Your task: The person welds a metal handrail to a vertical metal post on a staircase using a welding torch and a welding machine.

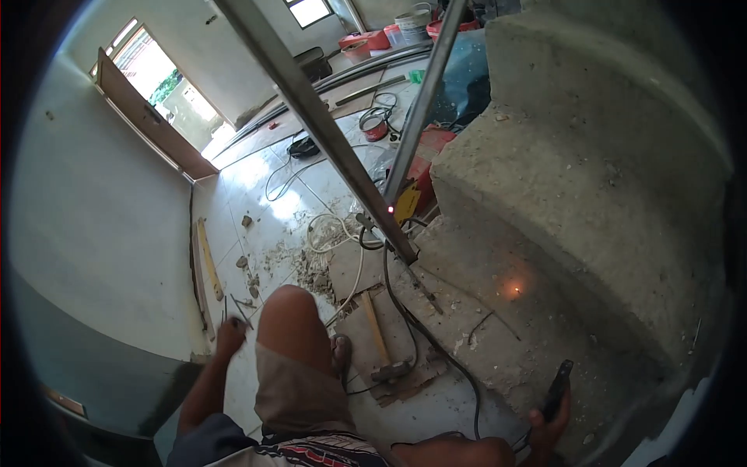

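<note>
My left hand (230, 336) is closed at the left, beside my bent knee. Thin dark rods (243, 311) show just above its fingers, but what it grips is not clear. At the lower right, my right hand (551, 430) is wrapped round a black welding electrode holder (558, 389), pointing upward over the concrete. A slanting steel tube (323, 128) meets a second tube (426, 101) above the floor. Near where they meet, a small spot glows red, with a yellow tag (407, 204) beside it. An orange glowing speck (517, 290) lies on the concrete further right.
Rough concrete steps (537, 179) rise on the right. A hammer (377, 331) lies on a broken board by my foot. Black cable (459, 366) and pale cable (359, 272) cross the floor among rubble (315, 276). Buckets (412, 27) stand at the back; a door (148, 117) is ajar.
</note>
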The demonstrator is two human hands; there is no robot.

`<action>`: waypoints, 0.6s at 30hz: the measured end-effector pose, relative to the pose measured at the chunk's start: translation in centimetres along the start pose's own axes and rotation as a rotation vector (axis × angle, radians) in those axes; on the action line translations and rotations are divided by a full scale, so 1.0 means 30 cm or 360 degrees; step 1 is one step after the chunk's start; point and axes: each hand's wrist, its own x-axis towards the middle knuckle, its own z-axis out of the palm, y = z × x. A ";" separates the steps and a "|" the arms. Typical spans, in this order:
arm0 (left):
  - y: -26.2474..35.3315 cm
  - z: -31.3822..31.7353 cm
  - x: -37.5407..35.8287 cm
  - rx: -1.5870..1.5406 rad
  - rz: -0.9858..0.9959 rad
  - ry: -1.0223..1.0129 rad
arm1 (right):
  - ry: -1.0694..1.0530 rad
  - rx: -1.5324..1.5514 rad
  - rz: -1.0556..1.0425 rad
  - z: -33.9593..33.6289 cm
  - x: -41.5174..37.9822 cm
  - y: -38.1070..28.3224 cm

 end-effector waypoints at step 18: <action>-0.264 0.562 0.028 -0.0377 -0.0107 -0.0778 | 0.0694 -0.1406 0.0444 -0.004 0.105 -0.129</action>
